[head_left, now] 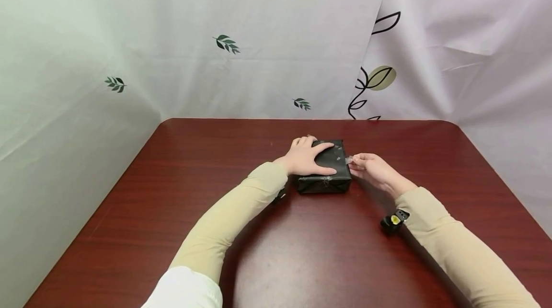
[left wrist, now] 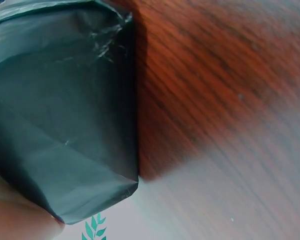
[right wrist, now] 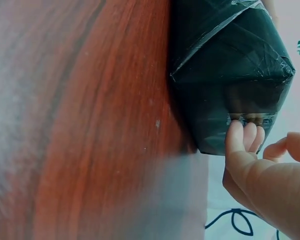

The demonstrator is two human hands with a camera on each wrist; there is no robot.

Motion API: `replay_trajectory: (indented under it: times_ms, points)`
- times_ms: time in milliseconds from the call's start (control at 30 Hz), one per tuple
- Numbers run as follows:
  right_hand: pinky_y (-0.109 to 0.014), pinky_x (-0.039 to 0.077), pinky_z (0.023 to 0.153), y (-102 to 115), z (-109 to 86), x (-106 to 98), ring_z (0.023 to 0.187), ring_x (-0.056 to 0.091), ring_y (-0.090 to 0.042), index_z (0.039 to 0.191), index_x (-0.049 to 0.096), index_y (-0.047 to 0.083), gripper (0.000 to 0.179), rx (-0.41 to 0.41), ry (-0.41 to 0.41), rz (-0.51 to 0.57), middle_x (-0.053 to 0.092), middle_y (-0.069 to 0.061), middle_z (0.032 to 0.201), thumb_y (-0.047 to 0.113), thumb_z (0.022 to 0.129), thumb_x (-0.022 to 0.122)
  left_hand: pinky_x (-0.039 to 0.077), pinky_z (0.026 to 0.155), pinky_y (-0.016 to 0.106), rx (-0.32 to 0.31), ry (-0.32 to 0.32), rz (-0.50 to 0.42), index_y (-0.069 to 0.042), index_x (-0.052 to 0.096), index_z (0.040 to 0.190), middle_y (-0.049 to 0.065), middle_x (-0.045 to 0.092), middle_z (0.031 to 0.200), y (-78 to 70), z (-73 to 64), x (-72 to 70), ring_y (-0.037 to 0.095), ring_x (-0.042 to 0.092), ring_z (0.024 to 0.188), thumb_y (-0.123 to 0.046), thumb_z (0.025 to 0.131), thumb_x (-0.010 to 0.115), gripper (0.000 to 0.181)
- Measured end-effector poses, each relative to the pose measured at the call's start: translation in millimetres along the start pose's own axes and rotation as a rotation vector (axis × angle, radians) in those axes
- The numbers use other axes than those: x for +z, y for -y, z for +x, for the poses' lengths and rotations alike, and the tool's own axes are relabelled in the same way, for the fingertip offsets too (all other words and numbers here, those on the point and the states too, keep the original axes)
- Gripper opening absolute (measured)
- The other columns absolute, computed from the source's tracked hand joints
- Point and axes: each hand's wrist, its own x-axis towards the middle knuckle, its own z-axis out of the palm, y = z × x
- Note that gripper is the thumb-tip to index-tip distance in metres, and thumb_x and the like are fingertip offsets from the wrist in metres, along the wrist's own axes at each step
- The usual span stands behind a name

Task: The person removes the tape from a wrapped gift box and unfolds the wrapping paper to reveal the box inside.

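Note:
A box wrapped in shiny black plastic (head_left: 332,159) lies flat on the table. My left hand (head_left: 305,156) rests on its top from the left, thumb and forefinger spread over the surface. The other fingers of that hand reach toward the far left edge. At the box's right side, my right hand (head_left: 374,171) pinches a small piece of clear tape (head_left: 349,159). The right wrist view shows fingertips of the right hand (right wrist: 260,165) against the box's end face (right wrist: 215,110). In the left wrist view, the wrapped box (left wrist: 65,110) shows folded, creased plastic, with a blurred fingertip beside it.
The dark red wooden table (head_left: 194,154) has rounded far corners. A pale curtain with leaf prints (head_left: 258,78) hangs behind it and along both sides. A black wrist camera (head_left: 392,222) is strapped to the right wrist, close above the tabletop.

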Motion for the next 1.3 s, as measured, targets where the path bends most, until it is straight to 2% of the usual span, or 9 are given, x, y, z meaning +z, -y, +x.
replay_trajectory:
  times_ms: [133, 267, 400, 500, 567, 700, 933, 1300]
  points:
    - [-0.018, 0.049, 0.078, -1, -0.9, -2, 0.082, 0.056, -0.004, 0.086, 0.053, 0.011, 0.027, -0.003, 0.009, 0.126, 0.055, 0.004, 0.088, 0.005, 0.102, 0.032, 0.02, 0.107, 0.043, -0.004, 0.005, 0.005, -0.039, 0.029, 0.147, 0.006, 0.034, 0.139, 0.2, 0.4, 1.4, 0.02, 0.029, 0.13, -0.07, 0.08, 0.053, 0.077]
    - [-0.02, 0.051, 0.078, 2, -1.8, -6, 0.082, 0.06, -0.006, 0.088, 0.052, 0.011, 0.023, 0.008, 0.001, 0.207, 0.058, 0.002, 0.086, 0.016, 0.103, 0.034, 0.02, 0.107, 0.043, -0.003, 0.006, 0.004, -0.039, 0.029, 0.147, 0.006, 0.034, 0.14, -0.6, 1.6, 1.4, 0.02, 0.028, 0.131, -0.071, 0.08, 0.053, 0.078]
    - [-0.019, 0.051, 0.079, 7, 0.0, -4, 0.082, 0.061, -0.005, 0.095, 0.049, 0.008, 0.017, 0.015, -0.019, 0.073, 0.057, 0.003, 0.089, 0.023, 0.101, 0.044, 0.02, 0.107, 0.043, -0.003, 0.006, 0.01, -0.039, 0.028, 0.147, 0.006, 0.034, 0.14, -1.1, 2.9, 0.0, 0.019, 0.028, 0.131, -0.071, 0.08, 0.053, 0.078]
    - [-0.019, 0.05, 0.078, 10, 1.3, -1, 0.082, 0.06, -0.003, 0.091, 0.053, 0.009, 0.011, 0.01, -0.036, -0.029, 0.057, 0.005, 0.09, 0.018, 0.098, 0.05, 0.02, 0.107, 0.043, 0.004, 0.005, 0.009, -0.039, 0.028, 0.147, 0.006, 0.034, 0.14, -1.4, 3.4, -1.7, 0.019, 0.028, 0.131, -0.071, 0.081, 0.053, 0.077]
    - [-0.018, 0.05, 0.077, 11, 1.2, 1, 0.081, 0.061, -0.002, 0.087, 0.055, 0.01, 0.012, 0.005, -0.043, -0.053, 0.058, 0.007, 0.089, 0.013, 0.097, 0.05, 0.02, 0.107, 0.043, 0.011, 0.006, 0.006, -0.039, 0.028, 0.147, 0.006, 0.034, 0.14, -1.9, 3.6, -2.8, 0.018, 0.028, 0.131, -0.071, 0.081, 0.052, 0.077]
    - [-0.018, 0.05, 0.075, 9, 0.4, -2, 0.079, 0.06, -0.001, 0.081, 0.055, 0.012, 0.02, -0.006, -0.04, -0.008, 0.057, 0.006, 0.085, 0.006, 0.097, 0.046, 0.02, 0.107, 0.042, 0.021, 0.004, 0.004, -0.039, 0.028, 0.147, 0.006, 0.033, 0.14, -2.5, 3.5, -4.1, 0.018, 0.027, 0.132, -0.071, 0.081, 0.052, 0.077]
    - [-0.018, 0.051, 0.078, 1, 1.3, -11, 0.083, 0.059, -0.003, 0.079, 0.059, 0.014, 0.031, 0.013, 0.056, 0.15, 0.058, 0.005, 0.086, 0.0, 0.098, 0.04, 0.021, 0.107, 0.041, 0.009, -0.003, 0.014, -0.039, 0.029, 0.147, 0.004, 0.036, 0.138, -3.1, -0.1, -3.5, 0.016, 0.03, 0.129, -0.071, 0.08, 0.053, 0.077]
    - [-0.019, 0.051, 0.08, -5, 0.8, -14, 0.088, 0.06, -0.003, 0.083, 0.058, 0.011, 0.027, 0.038, 0.126, 0.214, 0.06, 0.003, 0.093, 0.001, 0.099, 0.04, 0.02, 0.107, 0.042, 0.002, 0.009, -0.016, -0.04, 0.029, 0.147, 0.005, 0.034, 0.14, -2.3, -6.5, -2.7, 0.018, 0.029, 0.13, -0.07, 0.081, 0.053, 0.077]
